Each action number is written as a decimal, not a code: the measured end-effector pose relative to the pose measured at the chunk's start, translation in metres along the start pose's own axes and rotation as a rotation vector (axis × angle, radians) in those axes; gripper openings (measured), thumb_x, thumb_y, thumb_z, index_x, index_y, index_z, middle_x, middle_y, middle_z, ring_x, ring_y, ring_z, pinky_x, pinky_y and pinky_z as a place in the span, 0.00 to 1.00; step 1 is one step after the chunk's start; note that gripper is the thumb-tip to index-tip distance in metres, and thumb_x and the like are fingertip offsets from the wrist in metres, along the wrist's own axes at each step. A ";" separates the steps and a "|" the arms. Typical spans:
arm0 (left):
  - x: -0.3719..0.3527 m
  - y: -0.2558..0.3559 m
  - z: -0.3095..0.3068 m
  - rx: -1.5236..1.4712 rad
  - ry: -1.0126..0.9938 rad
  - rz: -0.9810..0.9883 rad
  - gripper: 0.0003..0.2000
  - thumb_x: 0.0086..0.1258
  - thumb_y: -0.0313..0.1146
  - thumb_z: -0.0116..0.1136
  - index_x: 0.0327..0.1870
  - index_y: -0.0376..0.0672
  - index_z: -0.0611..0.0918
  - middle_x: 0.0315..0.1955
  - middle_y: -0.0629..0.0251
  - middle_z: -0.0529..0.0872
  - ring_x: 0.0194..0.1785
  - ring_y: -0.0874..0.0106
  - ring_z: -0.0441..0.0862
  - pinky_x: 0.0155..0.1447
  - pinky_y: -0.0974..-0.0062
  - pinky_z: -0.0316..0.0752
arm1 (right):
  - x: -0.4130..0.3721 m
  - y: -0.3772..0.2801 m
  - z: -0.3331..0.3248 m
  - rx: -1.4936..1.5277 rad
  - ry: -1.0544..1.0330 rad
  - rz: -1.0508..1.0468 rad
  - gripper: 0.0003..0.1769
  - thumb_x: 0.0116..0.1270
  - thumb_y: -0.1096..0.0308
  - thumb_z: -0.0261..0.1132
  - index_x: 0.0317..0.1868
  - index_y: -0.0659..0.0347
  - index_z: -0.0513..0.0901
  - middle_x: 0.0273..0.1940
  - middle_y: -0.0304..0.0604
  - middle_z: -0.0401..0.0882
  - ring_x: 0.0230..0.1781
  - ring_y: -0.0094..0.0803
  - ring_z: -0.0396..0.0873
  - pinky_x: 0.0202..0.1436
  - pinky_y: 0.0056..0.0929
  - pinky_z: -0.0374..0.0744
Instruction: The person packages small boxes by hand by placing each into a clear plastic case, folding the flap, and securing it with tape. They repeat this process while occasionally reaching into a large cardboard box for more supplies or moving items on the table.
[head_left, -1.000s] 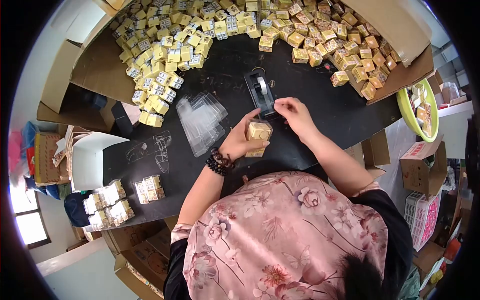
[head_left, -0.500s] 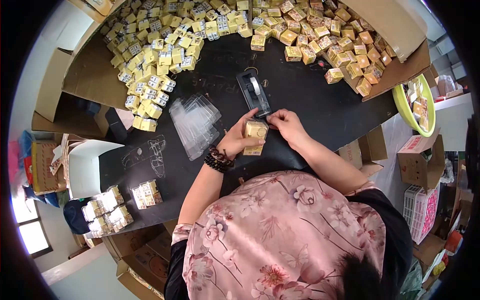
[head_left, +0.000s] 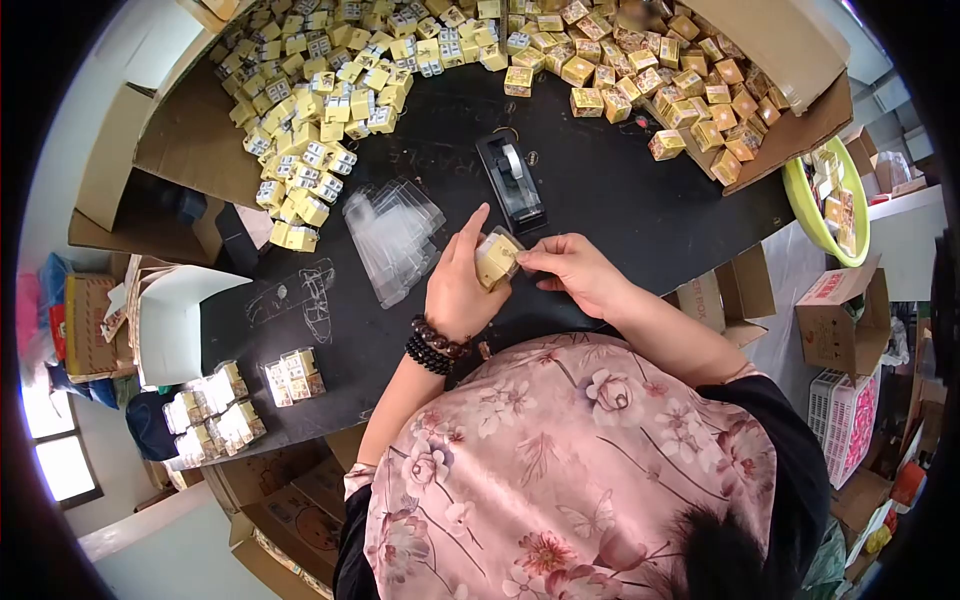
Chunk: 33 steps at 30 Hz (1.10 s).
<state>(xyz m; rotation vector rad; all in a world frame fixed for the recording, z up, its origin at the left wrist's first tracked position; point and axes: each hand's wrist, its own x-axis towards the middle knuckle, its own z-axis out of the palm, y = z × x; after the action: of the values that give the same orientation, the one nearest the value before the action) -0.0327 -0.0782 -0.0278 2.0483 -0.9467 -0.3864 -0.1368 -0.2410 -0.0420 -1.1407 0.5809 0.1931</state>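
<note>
My left hand [head_left: 462, 292] is closed around a small yellow box [head_left: 497, 257], index finger stretched out past it. At the box's right edge, the thumb and forefinger of my right hand [head_left: 580, 275] are pinched together. Whatever lies between those fingertips is too small to make out. Just beyond the box stands a black tape dispenser [head_left: 527, 208] with a roll of tape. Left of my hands, clear plastic packages [head_left: 395, 250] lie in an overlapping fanned stack.
Yellow boxes [head_left: 340, 95] are heaped at the back left, orange-yellow boxes [head_left: 690, 85] at the back right. Wrapped box sets [head_left: 293, 377] sit on the black table [head_left: 590, 190] at the left front. A green basket [head_left: 793, 190] and cardboard box [head_left: 840, 315] stand right.
My right hand has moved from the tape dispenser's front end to the box's right edge. My left hand has turned and tilted the box, drawing it slightly left.
</note>
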 end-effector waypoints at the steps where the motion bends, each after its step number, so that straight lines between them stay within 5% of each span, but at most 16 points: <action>1: -0.002 0.002 -0.001 0.003 0.007 0.015 0.42 0.52 0.24 0.67 0.72 0.45 0.63 0.49 0.50 0.81 0.54 0.55 0.81 0.57 0.65 0.78 | -0.002 0.000 0.000 -0.001 0.001 0.001 0.08 0.68 0.60 0.68 0.35 0.54 0.84 0.38 0.28 0.81 0.41 0.16 0.75 0.45 0.21 0.73; 4: -0.006 0.001 0.003 -0.058 -0.009 -0.002 0.41 0.52 0.24 0.67 0.72 0.45 0.63 0.49 0.51 0.81 0.54 0.56 0.81 0.57 0.65 0.78 | -0.003 0.005 0.000 -0.024 -0.020 0.008 0.13 0.69 0.57 0.67 0.32 0.57 0.83 0.37 0.29 0.80 0.36 0.17 0.74 0.41 0.21 0.71; 6: -0.007 -0.004 0.008 -0.122 -0.036 -0.031 0.41 0.53 0.24 0.68 0.72 0.44 0.63 0.50 0.52 0.80 0.54 0.58 0.81 0.57 0.66 0.78 | 0.003 0.015 -0.003 -0.450 0.054 -0.218 0.16 0.68 0.57 0.69 0.29 0.60 0.80 0.33 0.30 0.77 0.31 0.18 0.70 0.36 0.21 0.70; 7: -0.007 -0.008 0.010 -0.331 -0.089 -0.054 0.41 0.54 0.23 0.67 0.72 0.44 0.63 0.51 0.54 0.80 0.54 0.61 0.81 0.57 0.66 0.78 | 0.003 0.017 -0.003 -0.450 0.057 -0.216 0.16 0.68 0.57 0.69 0.29 0.60 0.80 0.33 0.30 0.77 0.31 0.18 0.70 0.36 0.21 0.70; 9: -0.005 -0.018 0.014 -0.541 -0.142 -0.081 0.41 0.55 0.21 0.66 0.73 0.44 0.62 0.52 0.55 0.79 0.54 0.64 0.81 0.57 0.67 0.79 | 0.003 0.020 0.002 -0.659 0.231 -0.647 0.22 0.65 0.52 0.71 0.31 0.66 0.79 0.25 0.38 0.73 0.27 0.23 0.70 0.29 0.28 0.71; 11: 0.001 -0.030 0.018 -1.167 -0.284 -0.290 0.42 0.55 0.17 0.65 0.73 0.44 0.60 0.55 0.57 0.78 0.56 0.69 0.79 0.58 0.69 0.78 | 0.008 0.017 0.006 -0.586 0.226 -0.719 0.20 0.64 0.55 0.72 0.34 0.65 0.79 0.26 0.38 0.72 0.26 0.24 0.69 0.29 0.27 0.71; 12: 0.005 -0.029 0.016 -1.236 -0.278 -0.317 0.41 0.56 0.15 0.61 0.74 0.44 0.58 0.53 0.55 0.80 0.54 0.66 0.81 0.57 0.67 0.80 | 0.012 0.015 0.005 -0.513 0.223 -0.799 0.18 0.64 0.58 0.73 0.36 0.65 0.79 0.26 0.37 0.71 0.26 0.24 0.69 0.29 0.26 0.71; 17: 0.031 -0.056 0.014 -1.361 -0.460 -0.398 0.38 0.62 0.23 0.58 0.75 0.44 0.58 0.48 0.53 0.84 0.50 0.61 0.85 0.51 0.66 0.83 | 0.066 0.005 -0.029 -0.630 0.564 -0.577 0.15 0.66 0.60 0.70 0.43 0.63 0.81 0.30 0.35 0.75 0.30 0.21 0.71 0.33 0.25 0.71; 19: 0.039 -0.062 0.017 -1.354 -0.535 -0.416 0.39 0.61 0.25 0.57 0.76 0.43 0.57 0.49 0.53 0.84 0.50 0.60 0.85 0.54 0.65 0.82 | 0.068 -0.006 -0.032 -0.276 0.250 -0.198 0.11 0.67 0.61 0.69 0.43 0.59 0.84 0.33 0.34 0.79 0.32 0.20 0.73 0.36 0.25 0.72; 22: 0.046 -0.065 0.019 -1.352 -0.590 -0.426 0.39 0.62 0.26 0.57 0.77 0.43 0.56 0.49 0.53 0.84 0.51 0.61 0.85 0.54 0.66 0.82 | 0.067 -0.008 -0.034 0.004 0.195 -0.112 0.06 0.68 0.63 0.69 0.40 0.55 0.85 0.35 0.29 0.80 0.32 0.15 0.72 0.35 0.18 0.73; 25: 0.048 -0.065 0.020 -1.400 -0.595 -0.434 0.39 0.64 0.26 0.59 0.76 0.41 0.56 0.48 0.53 0.84 0.51 0.61 0.85 0.49 0.68 0.84 | 0.056 -0.006 -0.030 0.273 0.199 -0.110 0.05 0.69 0.65 0.66 0.40 0.56 0.84 0.37 0.31 0.81 0.37 0.17 0.75 0.41 0.20 0.77; 33: 0.045 -0.062 0.016 -1.415 -0.592 -0.441 0.36 0.66 0.29 0.58 0.76 0.44 0.58 0.50 0.54 0.83 0.52 0.62 0.85 0.45 0.67 0.84 | 0.057 0.041 -0.032 0.072 0.236 -0.217 0.07 0.71 0.68 0.63 0.39 0.63 0.83 0.40 0.38 0.82 0.44 0.23 0.80 0.50 0.23 0.78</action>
<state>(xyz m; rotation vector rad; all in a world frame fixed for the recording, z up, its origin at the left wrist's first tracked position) 0.0184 -0.0968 -0.0832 0.7650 -0.2566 -1.4494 -0.1174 -0.2605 -0.1134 -1.1559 0.6611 -0.1504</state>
